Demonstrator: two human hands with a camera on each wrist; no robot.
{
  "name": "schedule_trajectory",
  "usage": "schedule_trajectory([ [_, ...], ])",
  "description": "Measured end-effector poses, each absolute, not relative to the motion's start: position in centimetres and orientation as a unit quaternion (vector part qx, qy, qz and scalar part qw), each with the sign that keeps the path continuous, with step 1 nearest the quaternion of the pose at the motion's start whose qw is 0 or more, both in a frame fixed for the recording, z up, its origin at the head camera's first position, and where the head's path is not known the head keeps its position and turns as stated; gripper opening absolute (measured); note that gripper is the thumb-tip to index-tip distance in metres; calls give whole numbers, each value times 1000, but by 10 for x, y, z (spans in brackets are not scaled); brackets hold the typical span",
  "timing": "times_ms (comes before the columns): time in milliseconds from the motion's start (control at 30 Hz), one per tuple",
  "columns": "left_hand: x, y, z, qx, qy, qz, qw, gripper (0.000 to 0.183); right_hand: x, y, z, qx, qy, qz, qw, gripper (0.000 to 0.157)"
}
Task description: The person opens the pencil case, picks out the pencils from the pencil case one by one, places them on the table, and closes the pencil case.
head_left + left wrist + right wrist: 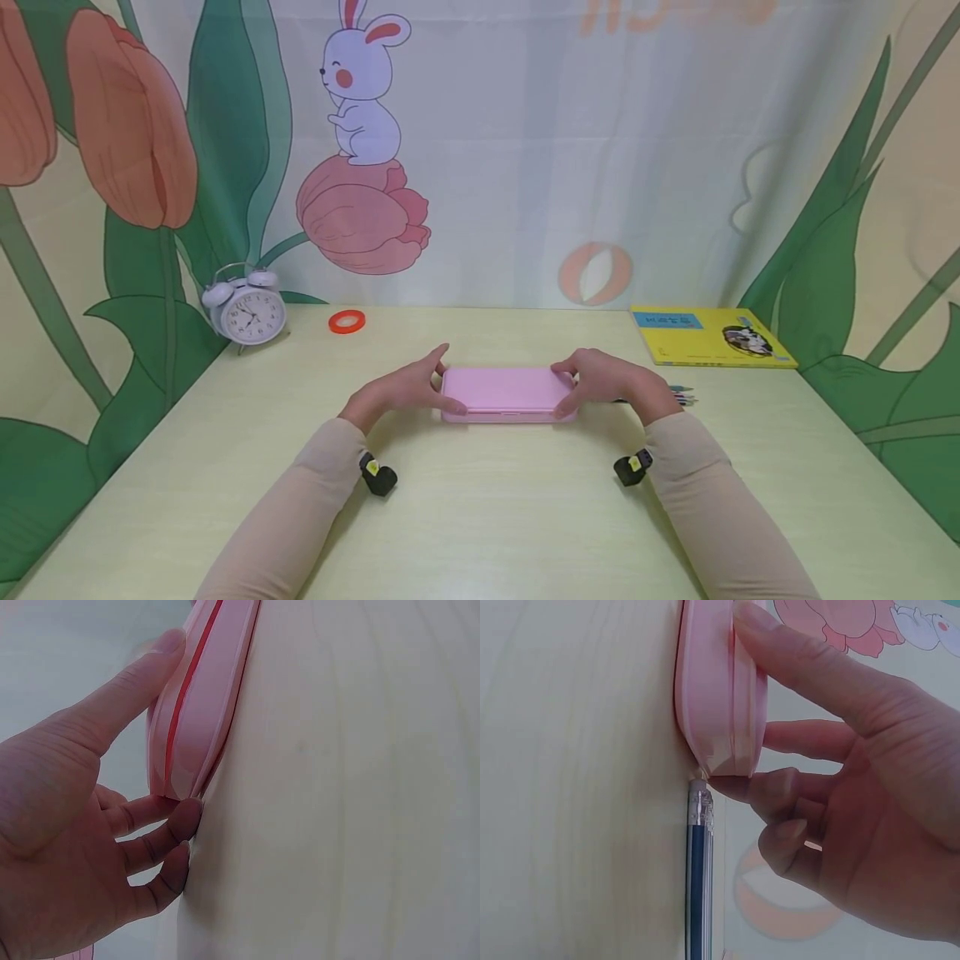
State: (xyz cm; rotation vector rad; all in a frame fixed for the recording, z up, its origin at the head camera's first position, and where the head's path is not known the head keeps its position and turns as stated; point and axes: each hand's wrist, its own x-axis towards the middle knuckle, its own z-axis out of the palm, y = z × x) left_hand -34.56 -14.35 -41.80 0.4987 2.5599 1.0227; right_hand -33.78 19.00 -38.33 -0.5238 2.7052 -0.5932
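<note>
A pink pencil case (510, 390) lies lengthwise across the middle of the table, its lid down. At its left end, my left hand (405, 386) grips it, thumb on the front edge and fingers curled at the end. My right hand (606, 381) holds the right end the same way, its thumb at the front corner. In the left wrist view, a red line runs along the side of the case (206, 697). Several pencils (697, 870) lie beside the case's right end in the right wrist view, partly hidden by my right hand and wrist in the head view.
A white twin-bell alarm clock (255, 317) stands at the back left of the table (495, 517). Near it lies a red ring (347, 330), like a tape roll. At the back right is a yellow book (697, 343). A printed curtain (495, 167) hangs behind.
</note>
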Motion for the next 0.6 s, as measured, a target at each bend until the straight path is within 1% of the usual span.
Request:
schedule_trajectory([
  [433,-345,-142,-418,186,896,367,168,128,-337,191,-382,-195,949,-194,151,83],
  [600,-344,-141,-417,190,896,365,168,125,-336,190,-383,-182,949,-205,155,84],
])
